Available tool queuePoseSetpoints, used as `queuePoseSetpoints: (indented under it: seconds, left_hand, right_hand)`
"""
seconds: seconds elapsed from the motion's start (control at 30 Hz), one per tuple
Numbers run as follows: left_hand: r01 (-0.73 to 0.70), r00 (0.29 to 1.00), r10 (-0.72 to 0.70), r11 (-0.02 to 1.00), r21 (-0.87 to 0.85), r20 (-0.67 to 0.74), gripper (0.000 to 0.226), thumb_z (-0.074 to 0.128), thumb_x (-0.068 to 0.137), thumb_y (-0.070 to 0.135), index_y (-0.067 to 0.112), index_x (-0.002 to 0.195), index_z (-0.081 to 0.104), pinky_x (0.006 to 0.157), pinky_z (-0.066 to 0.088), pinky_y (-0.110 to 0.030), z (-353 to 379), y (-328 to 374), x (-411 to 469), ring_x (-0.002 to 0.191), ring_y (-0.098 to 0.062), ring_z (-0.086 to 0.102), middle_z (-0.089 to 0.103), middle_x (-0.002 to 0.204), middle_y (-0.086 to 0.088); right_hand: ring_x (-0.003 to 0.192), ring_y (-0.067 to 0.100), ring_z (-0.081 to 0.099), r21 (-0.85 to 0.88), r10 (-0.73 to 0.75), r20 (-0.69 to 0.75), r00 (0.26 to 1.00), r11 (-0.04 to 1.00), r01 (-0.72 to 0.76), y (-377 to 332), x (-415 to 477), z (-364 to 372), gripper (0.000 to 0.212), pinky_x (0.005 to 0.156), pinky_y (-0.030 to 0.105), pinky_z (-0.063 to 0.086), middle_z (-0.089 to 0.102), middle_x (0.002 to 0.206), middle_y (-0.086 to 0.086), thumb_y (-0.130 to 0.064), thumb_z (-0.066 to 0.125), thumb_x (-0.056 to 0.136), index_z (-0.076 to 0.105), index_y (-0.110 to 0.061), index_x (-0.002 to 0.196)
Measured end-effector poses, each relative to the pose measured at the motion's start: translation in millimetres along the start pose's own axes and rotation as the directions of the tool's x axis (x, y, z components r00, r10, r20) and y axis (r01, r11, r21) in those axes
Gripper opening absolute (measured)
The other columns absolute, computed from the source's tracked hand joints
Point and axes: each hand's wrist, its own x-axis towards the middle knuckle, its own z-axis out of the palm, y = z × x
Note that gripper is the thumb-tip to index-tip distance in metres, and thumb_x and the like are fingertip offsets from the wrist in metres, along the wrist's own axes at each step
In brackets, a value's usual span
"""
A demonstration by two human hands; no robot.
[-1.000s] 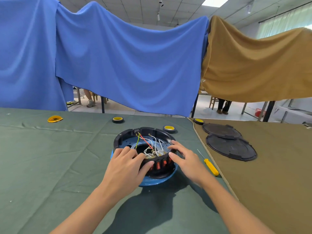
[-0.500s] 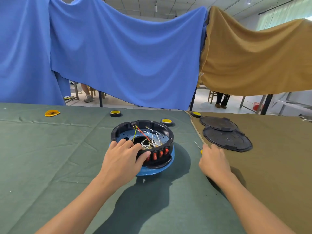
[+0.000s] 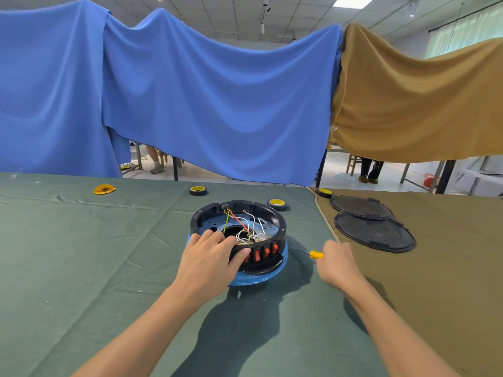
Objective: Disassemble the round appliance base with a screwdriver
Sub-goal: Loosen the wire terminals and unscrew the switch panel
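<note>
The round appliance base [image 3: 239, 213] sits upside down and open on the green cloth. It has a black ring wall, a blue plate, loose coloured wires inside and red rocker switches at the front. My left hand [image 3: 211, 257] grips its near-left rim, with the fingers over the wall and the thumb by the switches. To the right of the base, my right hand [image 3: 339, 263] holds the yellow-handled screwdriver [image 3: 315, 254]. Its thin shaft points left toward the base, and most of the handle is hidden in the hand.
Two black round cover plates [image 3: 374, 232] lie on the brown cloth to the right. Tape rolls [image 3: 277, 204] [image 3: 198, 190] [image 3: 324, 192] lie behind the base, and a yellow disc [image 3: 104, 189] lies far left. Blue and brown drapes hang behind the table.
My right hand left the base's right rim, moved right to the screwdriver and picked it up. My left hand stayed on the base.
</note>
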Motion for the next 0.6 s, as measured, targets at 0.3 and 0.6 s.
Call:
queuePoseSetpoints:
  seconds: [0.3,0.6]
  left_hand:
    - [-0.008,1.000,0.007,1.000,0.025,0.018,0.050,0.030,0.094,0.063,0.029,0.099,0.067,0.083,0.036,-0.029,-4,-2,-4,0.092,-0.015,0.055,0.062,0.088,0.011]
    - [-0.072,0.993,0.069,0.997,-0.030,-0.093,0.047,0.039,0.089,0.060,0.026,0.082,0.071,0.073,0.041,-0.031,-8,-14,-9,0.076,-0.014,0.057,0.058,0.070,0.012]
  right_hand:
    - [0.070,0.022,0.046,0.278,-0.096,0.226,0.969,0.960,0.030,-20,-22,21,0.006,0.058,0.030,0.037,0.053,0.086,0.008,-0.013,0.046,0.086,0.043,-0.013,0.081]
    - [0.083,0.023,0.048,0.136,-0.102,0.068,0.992,0.986,0.092,-10,-13,2,0.009,0.062,0.029,0.034,0.049,0.106,0.009,-0.008,0.041,0.091,0.049,-0.011,0.095]
